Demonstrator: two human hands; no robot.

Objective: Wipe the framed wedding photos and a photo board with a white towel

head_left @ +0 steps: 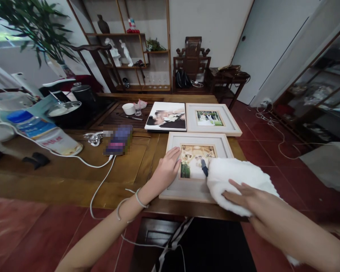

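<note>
A light wooden picture frame [197, 190] with a photo of a couple lies flat at the table's near edge. My left hand [167, 166] rests on its left side, fingers stretched out flat and holding nothing. In my right hand [245, 196] is a bunched white cloth [240, 172], pressed over the frame's right part and hiding that corner. Behind it, a second picture frame [232, 126] with an outdoor photo touches or nearly touches the first. To the left of that one lies a white-covered photo album or panel [170, 107].
On the wooden table [147, 151] stand a phone [119, 139] with a white charging cable [98, 189], a bottle with a blue cap [45, 132], a white cup [129, 108] and a dark pot [83, 94]. Beyond are a carved chair [193, 56] and shelves [155, 34].
</note>
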